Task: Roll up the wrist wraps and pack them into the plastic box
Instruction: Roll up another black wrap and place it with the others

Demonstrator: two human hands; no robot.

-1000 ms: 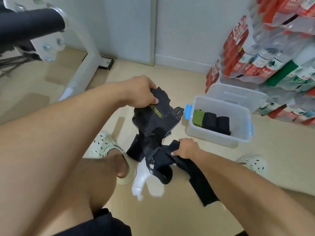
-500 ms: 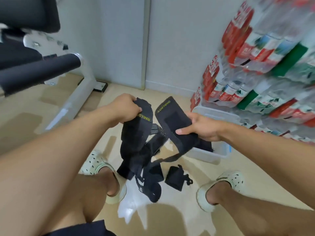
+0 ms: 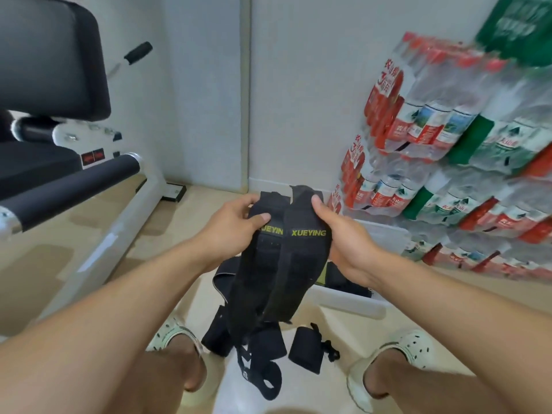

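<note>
Two black wrist wraps with yellow "XUEYING" lettering hang side by side in front of me. My left hand (image 3: 236,225) pinches the top of the left wrist wrap (image 3: 257,264), and my right hand (image 3: 343,237) grips the top of the right wrist wrap (image 3: 301,264). Their tails and loops dangle down toward the floor between my feet. A rolled black wrap (image 3: 306,349) lies on the floor below. The clear plastic box (image 3: 352,306) sits behind the wraps, mostly hidden by them and my right forearm; dark rolls show inside.
A gym machine with black pads and a white frame (image 3: 119,222) stands to the left. Shrink-wrapped packs of water bottles (image 3: 448,162) are stacked along the right wall. My feet in pale clogs (image 3: 406,351) flank the floor space below.
My right hand has lifted the second wrap from the floor and brought it beside the one in my left hand. Both wraps now sit higher and closer together, and the view has tilted upward.
</note>
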